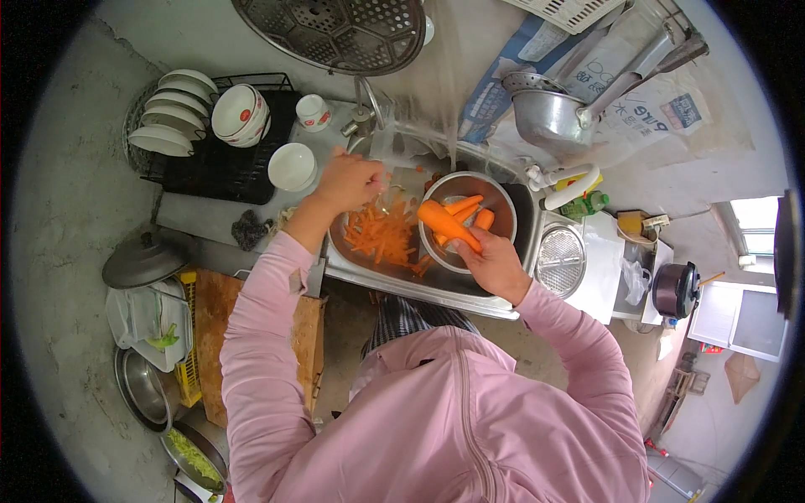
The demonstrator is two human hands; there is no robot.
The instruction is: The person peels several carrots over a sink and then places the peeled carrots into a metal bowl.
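Note:
My right hand (pixel 497 265) grips the thick end of a peeled orange carrot (pixel 443 220). The carrot is tilted over a round metal bowl (pixel 512 214), where several more carrots (pixel 464 204) lie. That bowl stands in the right part of a stainless-steel sink (pixel 415 290). Over the sink's left edge, my left hand (pixel 349 180) has its fingers curled and blurred at the tips; whether it holds something I cannot tell. Below it, a heap of orange carrot pieces (pixel 380 234) lies at the sink's left side.
A metal faucet (pixel 360 122) rises behind the sink; a white-spouted tap (pixel 575 185) is at its right. Left are a white bowl (pixel 292 166), a cup (pixel 312 113) and a black dish rack (pixel 214 170). A wooden board (pixel 217 339) lies nearer me. A saucepan (pixel 550 119) hangs on the wall.

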